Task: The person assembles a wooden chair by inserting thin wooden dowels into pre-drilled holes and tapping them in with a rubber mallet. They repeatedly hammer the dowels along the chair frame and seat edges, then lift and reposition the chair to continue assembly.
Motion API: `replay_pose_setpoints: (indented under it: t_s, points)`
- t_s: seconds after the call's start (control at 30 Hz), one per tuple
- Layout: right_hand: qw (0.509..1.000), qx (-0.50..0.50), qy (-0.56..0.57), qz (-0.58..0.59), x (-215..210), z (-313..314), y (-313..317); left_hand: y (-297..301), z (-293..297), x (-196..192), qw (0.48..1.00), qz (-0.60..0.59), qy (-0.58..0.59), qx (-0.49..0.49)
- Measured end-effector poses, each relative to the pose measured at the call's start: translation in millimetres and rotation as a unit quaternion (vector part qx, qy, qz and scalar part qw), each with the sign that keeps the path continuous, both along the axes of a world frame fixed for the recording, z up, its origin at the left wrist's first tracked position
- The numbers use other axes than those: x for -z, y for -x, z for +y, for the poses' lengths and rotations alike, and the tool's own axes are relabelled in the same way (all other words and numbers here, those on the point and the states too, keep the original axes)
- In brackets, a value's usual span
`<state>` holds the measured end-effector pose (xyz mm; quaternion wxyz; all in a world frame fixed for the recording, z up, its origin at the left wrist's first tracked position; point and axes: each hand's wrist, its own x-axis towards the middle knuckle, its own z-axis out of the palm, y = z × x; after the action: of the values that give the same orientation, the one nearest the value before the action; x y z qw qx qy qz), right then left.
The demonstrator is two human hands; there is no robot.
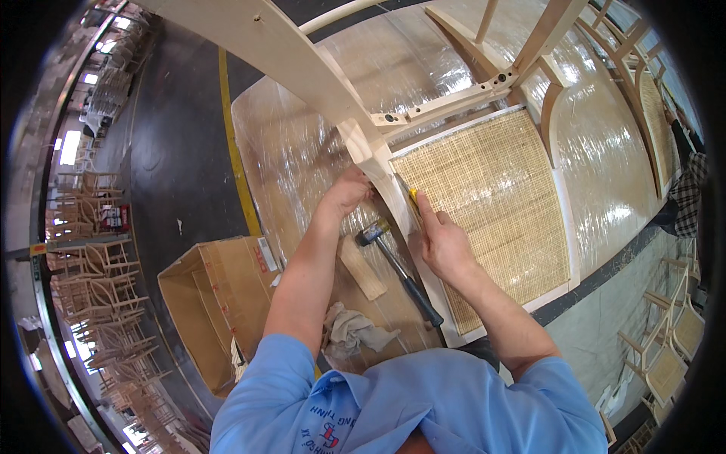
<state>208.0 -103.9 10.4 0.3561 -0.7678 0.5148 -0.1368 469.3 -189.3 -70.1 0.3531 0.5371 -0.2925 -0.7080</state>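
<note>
Yellow-handled tool: located beside the upper left edge of the woven cane panel, long axis slanting up-left, tip away from the body. Right hand — the nearer — grasps it, forefinger extended. Left hand is across the wooden frame; fingers partly hidden — grip cannot be told.

Hammer between wood block and cane panel.

A light-blue shirt and a cardboard box bear lettering.
Dark blue letters sit beside a red emblem on the shirt's chest; bold letters mark the box's upper right.
</note>
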Motion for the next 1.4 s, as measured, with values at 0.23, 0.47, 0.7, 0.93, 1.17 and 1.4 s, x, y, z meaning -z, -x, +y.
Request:
replay_pose_setpoints:
  t_s: [0.23, 0.47, 0.7, 0.93, 1.17, 1.4]
  points:
    - [1.0, -0.011, -0.012, 0.021, -5.5, -1.5, -0.5, 1.0, -2.1, 1.6, 1.0, -0.018, 0.003, 0.011]
    - [1.0, 0.001, -0.007, -0.002, -4.5, 2.0, 0.0, 4.6, -2.1, -2.6, 1.0, 0.0, -0.001, 0.0]
    - [0.998, 0.036, 0.018, -0.054, 10.7, 19.2, 5.2, 6.1, -0.4, -12.1, 1.0, 0.006, -0.002, 0.001]
    - [0.983, 0.114, 0.055, -0.133, 17.4, 49.0, 30.3, 20.9, -9.1, -44.6, 0.992, -0.11, -0.04, 0.057]
    - [0.984, 0.112, 0.0, -0.135, 6.9, 57.4, 48.0, 15.7, -6.2, -51.7, 0.993, -0.117, -0.023, 0.02]
    - [0.977, 0.101, 0.058, -0.178, 13.4, 32.9, 25.2, 22.5, 0.3, -52.9, 0.994, -0.101, 0.004, 0.028]
